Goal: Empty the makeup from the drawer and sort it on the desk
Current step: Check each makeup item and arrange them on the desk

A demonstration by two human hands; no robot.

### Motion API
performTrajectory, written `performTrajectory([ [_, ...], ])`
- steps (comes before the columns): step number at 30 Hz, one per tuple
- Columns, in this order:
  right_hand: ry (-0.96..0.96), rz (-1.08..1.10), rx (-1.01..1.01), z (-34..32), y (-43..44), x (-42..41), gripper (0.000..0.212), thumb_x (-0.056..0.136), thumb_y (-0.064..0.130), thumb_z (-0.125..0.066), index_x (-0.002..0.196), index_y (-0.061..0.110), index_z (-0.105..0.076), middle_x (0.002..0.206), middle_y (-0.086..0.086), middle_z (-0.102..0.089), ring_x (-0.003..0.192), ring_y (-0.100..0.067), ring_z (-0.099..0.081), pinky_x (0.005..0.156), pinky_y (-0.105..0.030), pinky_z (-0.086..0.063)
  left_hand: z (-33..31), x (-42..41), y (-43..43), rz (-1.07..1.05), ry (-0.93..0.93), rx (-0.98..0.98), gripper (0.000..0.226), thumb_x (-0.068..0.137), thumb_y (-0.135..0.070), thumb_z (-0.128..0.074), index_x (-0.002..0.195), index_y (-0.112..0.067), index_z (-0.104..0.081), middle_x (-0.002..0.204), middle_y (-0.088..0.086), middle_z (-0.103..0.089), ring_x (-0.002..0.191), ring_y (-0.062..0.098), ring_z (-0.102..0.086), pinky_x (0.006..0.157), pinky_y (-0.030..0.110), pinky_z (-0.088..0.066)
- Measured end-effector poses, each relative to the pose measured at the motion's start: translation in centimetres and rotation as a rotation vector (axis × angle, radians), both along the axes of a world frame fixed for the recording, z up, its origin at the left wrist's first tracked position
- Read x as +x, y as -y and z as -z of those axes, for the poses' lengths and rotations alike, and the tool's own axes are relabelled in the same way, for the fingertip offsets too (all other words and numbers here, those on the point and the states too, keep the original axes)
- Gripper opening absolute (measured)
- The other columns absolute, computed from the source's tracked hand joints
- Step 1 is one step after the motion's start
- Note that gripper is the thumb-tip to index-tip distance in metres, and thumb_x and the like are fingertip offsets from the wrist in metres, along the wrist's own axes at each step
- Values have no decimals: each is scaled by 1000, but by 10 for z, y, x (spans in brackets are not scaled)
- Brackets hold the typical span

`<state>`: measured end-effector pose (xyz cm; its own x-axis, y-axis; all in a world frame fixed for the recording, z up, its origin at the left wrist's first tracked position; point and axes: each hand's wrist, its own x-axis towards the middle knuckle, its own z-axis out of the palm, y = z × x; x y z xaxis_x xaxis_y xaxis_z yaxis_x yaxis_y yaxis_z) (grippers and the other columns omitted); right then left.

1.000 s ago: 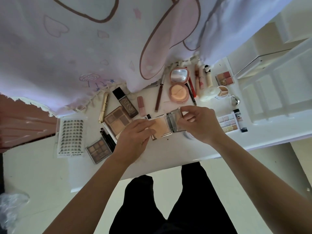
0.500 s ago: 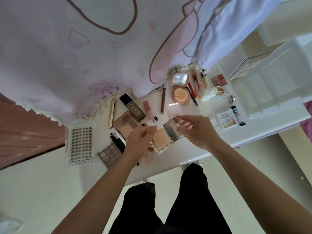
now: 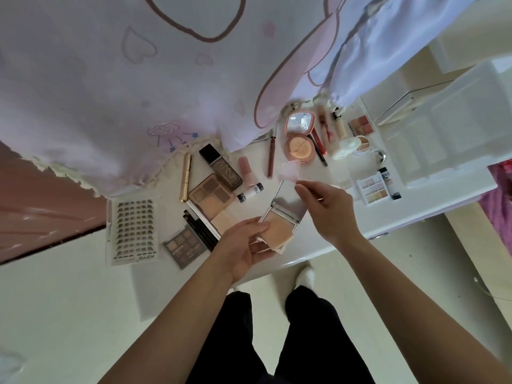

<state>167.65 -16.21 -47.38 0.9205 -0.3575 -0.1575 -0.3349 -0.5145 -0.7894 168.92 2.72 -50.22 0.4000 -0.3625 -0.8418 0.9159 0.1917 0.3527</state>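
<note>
An open square powder compact (image 3: 279, 231) with beige powder and a mirrored lid is low over the white desk (image 3: 327, 245). My left hand (image 3: 243, 248) grips its near left corner, thumb on the powder side. My right hand (image 3: 329, 209) is just right of the lid and pinches a thin clear plastic sheet (image 3: 290, 171) above the mirror. Sorted makeup lies around: a brown contour palette (image 3: 212, 196), a dark eyeshadow palette (image 3: 184, 248), a false-lash tray (image 3: 134, 230), a gold tube (image 3: 185, 177), a dark foundation bottle (image 3: 221, 167) and a pink cushion compact (image 3: 300, 134).
A pale printed cloth (image 3: 138, 79) hangs over the desk's far side. A white drawer unit (image 3: 457, 126) stands at the right. A small white palette (image 3: 372, 189), a blush palette (image 3: 360, 126) and several tubes lie near it. My legs are below the desk edge.
The compact has opened wider and come nearer the desk's front edge. My right hand has left the lid and now holds the clear sheet above it.
</note>
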Motion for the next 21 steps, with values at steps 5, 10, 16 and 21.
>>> performTrajectory([
  [5, -17, 76, 167, 9, 14, 8, 24, 94, 30, -68, 116, 22, -72, 94, 18, -73, 85, 7, -67, 79, -11, -51, 2, 0, 14, -99, 49, -52, 30, 95, -8, -58, 125, -3, -60, 99, 12, -70, 77, 22, -71, 66, 37, -62],
  [10, -134, 111, 341, 18, 30, -6, 32, 90, 36, -72, 120, 31, -61, 101, 14, -73, 92, 1, -68, 88, -28, -57, 4, -10, 39, -251, 47, -127, 27, 94, -5, -54, 118, -11, -65, 108, 13, -72, 86, 25, -71, 73, 38, -62],
  [16, -134, 166, 395, 33, 33, -33, 30, 83, 31, -81, 107, 19, -68, 100, 12, -71, 84, 1, -68, 77, -16, -55, 11, -18, 65, -323, 104, -129, 49, 83, -2, -62, 130, -8, -51, 129, 23, -63, 104, 34, -69, 86, 44, -58],
  [21, -24, 3, 276, 45, 43, -43, 16, 87, 18, -77, 103, 20, -76, 103, 5, -68, 89, -4, -69, 71, -11, -51, 10, -22, 73, -280, 124, -95, 45, 91, -15, -59, 136, -9, -52, 131, 19, -63, 112, 34, -63, 89, 47, -56],
])
